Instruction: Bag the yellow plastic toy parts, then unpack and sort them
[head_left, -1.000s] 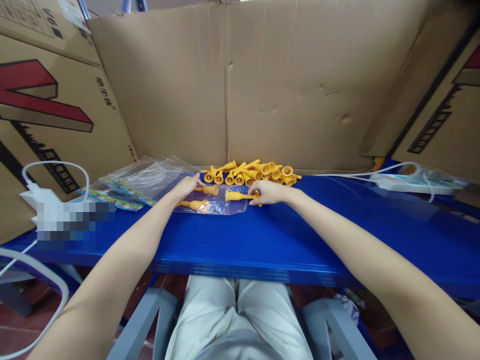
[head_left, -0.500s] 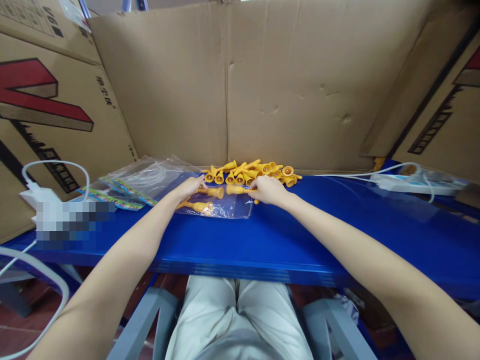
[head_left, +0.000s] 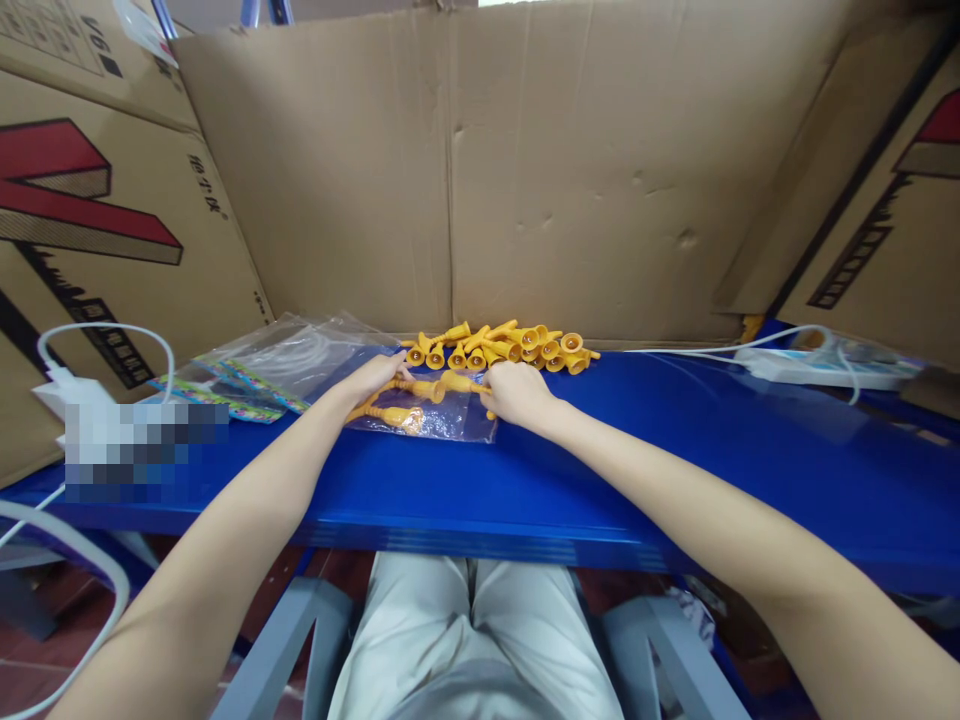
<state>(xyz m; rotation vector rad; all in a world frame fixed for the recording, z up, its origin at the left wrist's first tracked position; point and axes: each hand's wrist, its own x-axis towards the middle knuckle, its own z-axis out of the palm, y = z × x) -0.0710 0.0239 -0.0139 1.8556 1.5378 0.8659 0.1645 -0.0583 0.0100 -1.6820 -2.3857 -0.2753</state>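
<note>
Head view: I see the right hand, fingers closed on a yellow horn that lies leftward of them, long axis sideways, against the clear bag; the left hand is farther, its grip unclear.

Smooth plastic on those horn-shaped pieces, crinkled clear film gleaming on the bag, sleek glossy table, and dull, matt cardboard for the panel!
</note>
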